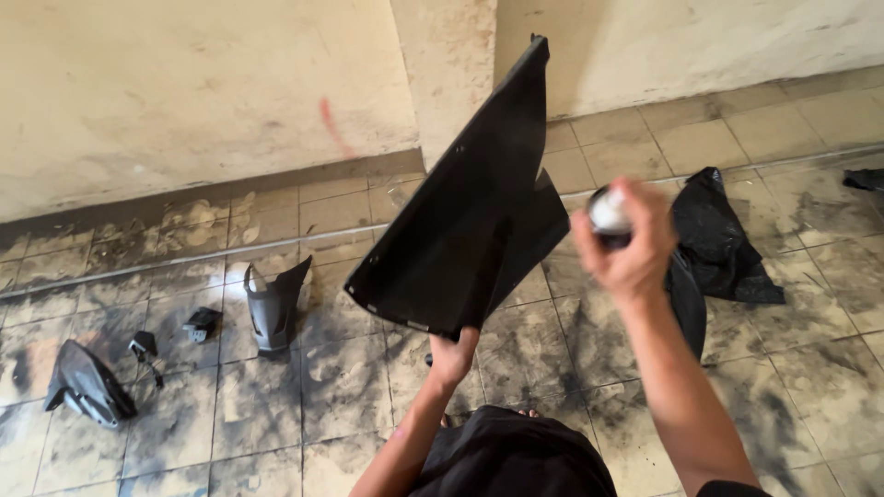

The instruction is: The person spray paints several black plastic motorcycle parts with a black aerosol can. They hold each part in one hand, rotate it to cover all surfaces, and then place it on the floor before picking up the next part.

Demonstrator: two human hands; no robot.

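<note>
Both forearms are seen bare from elbow to wrist. The left hand [453,357] and right hand [629,241] are ungloved, without rings or watch. A dark sleeve edge is glimpsed at the right elbow; black clothing is worn below.

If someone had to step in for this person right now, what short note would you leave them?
Left hand: grips the bottom edge of a large black panel, held up on a tilt.
Right hand: holds a spray can aimed at the panel.
On the stained tile floor: smaller black parts at left, a black bag at right.
Done: panel looks black all over.
Left: can't tell which floor parts need coating.
</note>
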